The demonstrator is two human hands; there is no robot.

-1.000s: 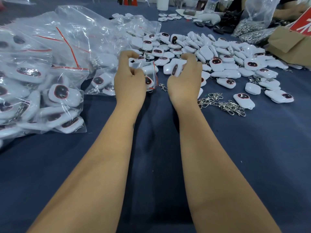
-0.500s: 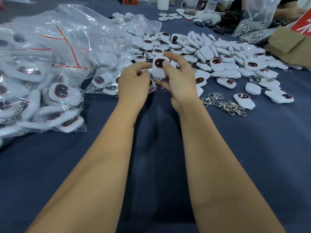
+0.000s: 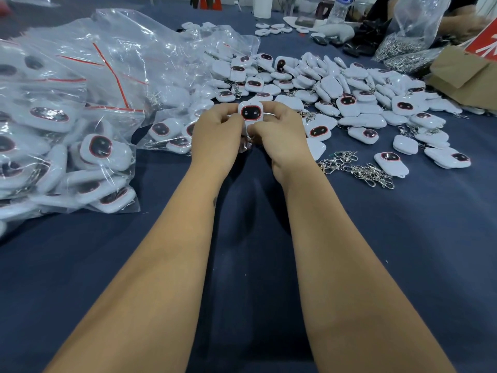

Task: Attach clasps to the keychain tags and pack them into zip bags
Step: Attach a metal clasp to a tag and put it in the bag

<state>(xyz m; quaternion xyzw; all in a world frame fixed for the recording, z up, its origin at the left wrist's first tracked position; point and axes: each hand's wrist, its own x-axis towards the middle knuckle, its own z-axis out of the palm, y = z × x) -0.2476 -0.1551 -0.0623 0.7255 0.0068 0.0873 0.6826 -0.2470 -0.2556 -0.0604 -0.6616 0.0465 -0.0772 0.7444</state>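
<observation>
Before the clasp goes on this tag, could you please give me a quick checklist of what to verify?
1. Tag held by both hands, left hand and right hand: ok.
2. Tag face turned up towards the camera: ok.
3. Clasp already in a hand: cannot tell, fingers hide the tag's lower edge.
4. Spare clasps within reach on the cloth, right of the right hand: ok.
5. Small zip bag lying just left of the left hand: ok.
6. Its mouth open: cannot tell.
</observation>
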